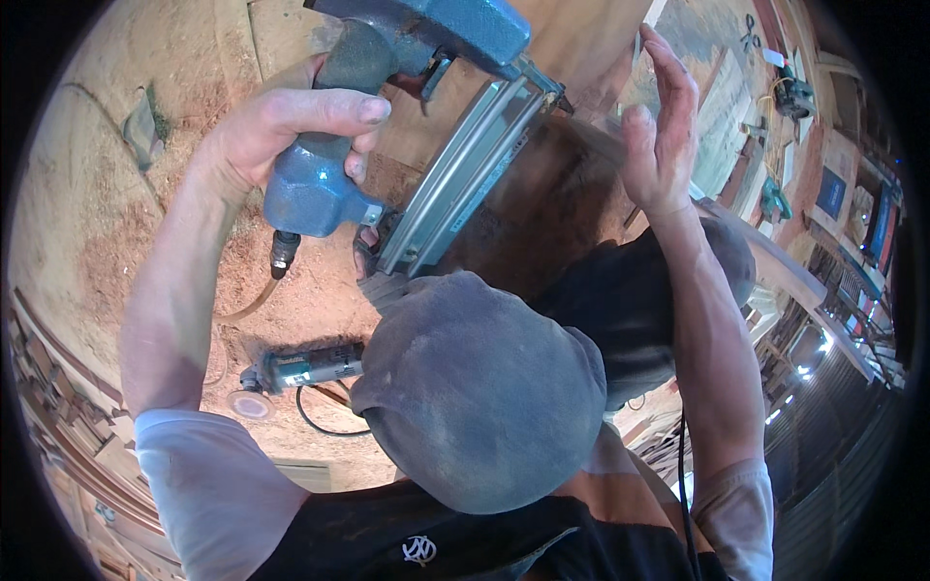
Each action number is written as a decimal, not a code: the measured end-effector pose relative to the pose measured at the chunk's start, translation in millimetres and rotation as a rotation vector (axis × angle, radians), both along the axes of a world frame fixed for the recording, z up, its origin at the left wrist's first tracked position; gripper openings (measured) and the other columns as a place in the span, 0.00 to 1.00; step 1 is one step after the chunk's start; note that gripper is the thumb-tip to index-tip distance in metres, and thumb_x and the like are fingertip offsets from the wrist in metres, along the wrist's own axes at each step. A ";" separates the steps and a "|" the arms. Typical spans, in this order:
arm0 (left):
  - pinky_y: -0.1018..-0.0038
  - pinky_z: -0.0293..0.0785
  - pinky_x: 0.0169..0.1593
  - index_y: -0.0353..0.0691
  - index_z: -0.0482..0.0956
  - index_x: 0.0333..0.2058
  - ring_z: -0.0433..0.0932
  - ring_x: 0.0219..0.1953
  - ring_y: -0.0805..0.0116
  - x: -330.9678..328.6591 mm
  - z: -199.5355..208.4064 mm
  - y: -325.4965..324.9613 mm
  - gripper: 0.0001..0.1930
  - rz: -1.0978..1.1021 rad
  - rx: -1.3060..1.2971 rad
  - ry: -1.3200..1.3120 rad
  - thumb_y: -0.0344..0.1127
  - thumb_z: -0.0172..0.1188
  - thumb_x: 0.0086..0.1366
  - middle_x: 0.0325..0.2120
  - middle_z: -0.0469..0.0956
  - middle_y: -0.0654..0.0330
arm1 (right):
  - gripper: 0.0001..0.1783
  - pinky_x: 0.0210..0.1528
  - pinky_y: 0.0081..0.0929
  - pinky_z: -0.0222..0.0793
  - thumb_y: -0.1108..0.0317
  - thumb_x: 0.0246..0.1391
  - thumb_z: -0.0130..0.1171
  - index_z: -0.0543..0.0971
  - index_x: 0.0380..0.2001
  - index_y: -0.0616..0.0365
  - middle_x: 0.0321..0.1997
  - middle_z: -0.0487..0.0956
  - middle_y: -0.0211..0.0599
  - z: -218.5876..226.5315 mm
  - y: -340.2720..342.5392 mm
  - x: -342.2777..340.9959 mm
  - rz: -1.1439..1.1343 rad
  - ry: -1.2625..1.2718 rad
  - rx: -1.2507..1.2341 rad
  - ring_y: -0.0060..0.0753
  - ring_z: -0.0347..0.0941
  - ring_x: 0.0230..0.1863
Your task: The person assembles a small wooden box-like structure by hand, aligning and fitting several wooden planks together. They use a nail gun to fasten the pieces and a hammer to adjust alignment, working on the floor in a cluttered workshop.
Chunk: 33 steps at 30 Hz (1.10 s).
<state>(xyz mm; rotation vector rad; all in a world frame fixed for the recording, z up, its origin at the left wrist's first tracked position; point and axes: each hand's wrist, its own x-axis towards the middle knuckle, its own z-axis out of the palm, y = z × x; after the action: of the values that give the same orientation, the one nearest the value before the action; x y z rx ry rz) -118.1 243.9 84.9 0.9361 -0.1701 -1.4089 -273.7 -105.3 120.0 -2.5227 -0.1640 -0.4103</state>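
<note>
A blue air nail gun [334,189] is in my left hand [281,126], whose fingers wrap round its handle with the thumb laid across. Its long silver magazine [455,174] slants down toward my knee. The nose of the gun lies close to the edge of a brown wooden panel [572,39]; whether it touches I cannot tell. An air hose [257,302] runs from the handle's base. Beside the panel's right side, my right hand [662,126] is raised with fingers stretched and thumb apart. It holds nothing visible, though its far side is hidden.
My dusty grey-clad knee [475,387] covers the middle. An angle grinder [310,368] with its cord lies on the sawdust-strewn floor [116,261] to the left. At right are boards [727,107], a black-and-green power tool [794,97] and scissors [750,34]. Wood strips [58,397] line the far left.
</note>
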 end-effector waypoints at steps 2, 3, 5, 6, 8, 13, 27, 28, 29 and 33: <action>0.73 0.80 0.31 0.38 0.79 0.39 0.81 0.27 0.72 5.8 2.7 -1.6 0.13 -0.056 0.117 0.101 0.39 0.71 0.64 0.26 0.79 0.61 | 0.33 0.74 0.48 0.58 0.55 0.65 0.55 0.66 0.67 0.63 0.72 0.69 0.56 -0.2 2.0 0.1 -0.043 0.022 0.022 0.58 0.65 0.72; 0.73 0.80 0.31 0.38 0.79 0.39 0.81 0.27 0.72 6.0 5.0 -0.3 0.13 -0.064 0.177 0.144 0.39 0.72 0.64 0.26 0.79 0.61 | 0.33 0.74 0.48 0.58 0.55 0.66 0.54 0.66 0.67 0.63 0.71 0.69 0.56 0.6 3.8 -0.5 -0.056 0.024 0.015 0.58 0.65 0.72; 0.73 0.80 0.32 0.38 0.78 0.40 0.81 0.27 0.72 0.6 7.4 0.5 0.14 0.020 0.189 0.070 0.39 0.72 0.64 0.27 0.79 0.61 | 0.32 0.74 0.47 0.58 0.56 0.66 0.53 0.67 0.67 0.64 0.71 0.70 0.57 1.7 6.4 1.5 -0.060 -0.002 -0.004 0.58 0.65 0.72; 0.73 0.80 0.32 0.38 0.78 0.41 0.81 0.27 0.71 -3.3 7.6 1.2 0.15 0.052 0.146 0.042 0.40 0.72 0.63 0.27 0.79 0.61 | 0.31 0.74 0.47 0.58 0.54 0.67 0.53 0.68 0.66 0.64 0.69 0.71 0.57 1.2 8.5 2.4 -0.106 -0.004 0.002 0.59 0.65 0.72; 0.72 0.80 0.32 0.38 0.77 0.42 0.81 0.27 0.71 -14.3 6.4 4.9 0.17 0.126 0.105 0.026 0.40 0.72 0.63 0.27 0.79 0.61 | 0.33 0.73 0.47 0.59 0.51 0.68 0.54 0.69 0.65 0.65 0.68 0.72 0.58 1.9 11.1 4.7 -0.243 0.029 -0.001 0.60 0.66 0.71; 0.70 0.80 0.33 0.39 0.75 0.44 0.81 0.27 0.70 -37.8 -4.2 18.5 0.19 0.199 0.029 0.036 0.41 0.73 0.63 0.28 0.78 0.60 | 0.41 0.72 0.48 0.60 0.43 0.65 0.59 0.69 0.66 0.68 0.68 0.73 0.61 3.7 13.8 10.8 -0.475 0.174 -0.073 0.60 0.66 0.71; 0.68 0.82 0.34 0.36 0.74 0.49 0.81 0.26 0.70 -21.9 10.1 2.2 0.24 0.130 -0.030 -0.019 0.42 0.73 0.62 0.27 0.78 0.60 | 0.47 0.71 0.46 0.61 0.37 0.64 0.56 0.68 0.68 0.70 0.67 0.73 0.66 8.9 17.1 20.3 -0.521 0.341 -0.050 0.62 0.69 0.69; 0.68 0.82 0.34 0.36 0.74 0.49 0.81 0.26 0.70 -20.2 12.3 1.6 0.24 0.126 -0.030 -0.023 0.42 0.73 0.62 0.27 0.78 0.60 | 0.47 0.72 0.46 0.61 0.37 0.64 0.55 0.68 0.68 0.70 0.67 0.73 0.66 8.8 17.6 20.6 -0.519 0.341 -0.061 0.63 0.68 0.69; 0.68 0.82 0.34 0.36 0.74 0.49 0.81 0.26 0.70 -18.8 14.3 1.4 0.24 0.118 -0.019 -0.035 0.42 0.73 0.62 0.27 0.78 0.60 | 0.47 0.72 0.47 0.61 0.37 0.64 0.55 0.68 0.68 0.70 0.67 0.73 0.66 8.8 18.1 21.2 -0.510 0.324 -0.074 0.63 0.68 0.70; 0.69 0.81 0.34 0.36 0.75 0.48 0.81 0.26 0.69 -15.0 16.9 0.9 0.21 0.112 -0.007 -0.019 0.40 0.72 0.63 0.26 0.78 0.60 | 0.46 0.73 0.48 0.58 0.37 0.65 0.55 0.69 0.68 0.69 0.68 0.72 0.64 6.3 17.0 19.8 -0.522 0.343 -0.059 0.63 0.67 0.71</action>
<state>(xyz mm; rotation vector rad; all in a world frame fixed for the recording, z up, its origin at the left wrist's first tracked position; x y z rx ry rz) -133.1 244.8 101.7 0.9396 -0.1343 -1.2957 -253.9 -88.3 126.3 -2.6268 0.6316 -0.1620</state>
